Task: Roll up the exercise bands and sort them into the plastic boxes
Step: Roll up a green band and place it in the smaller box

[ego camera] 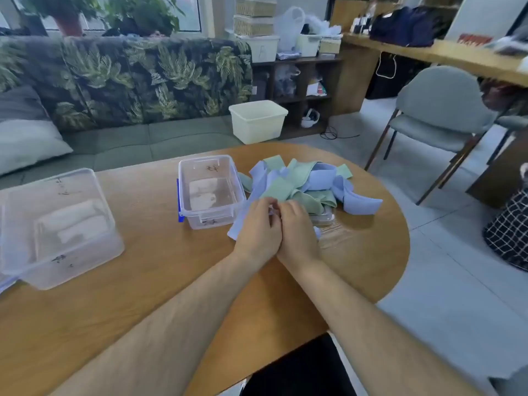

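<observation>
Blue band (238,225) runs lengthwise away from the person; left hand (258,228) and right hand (297,228) pinch its near end

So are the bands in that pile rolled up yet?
Loose: the pile of bands lies as flat, tangled green and blue strips, none coiled. The left hand and right hand pinch one blue band.
</observation>
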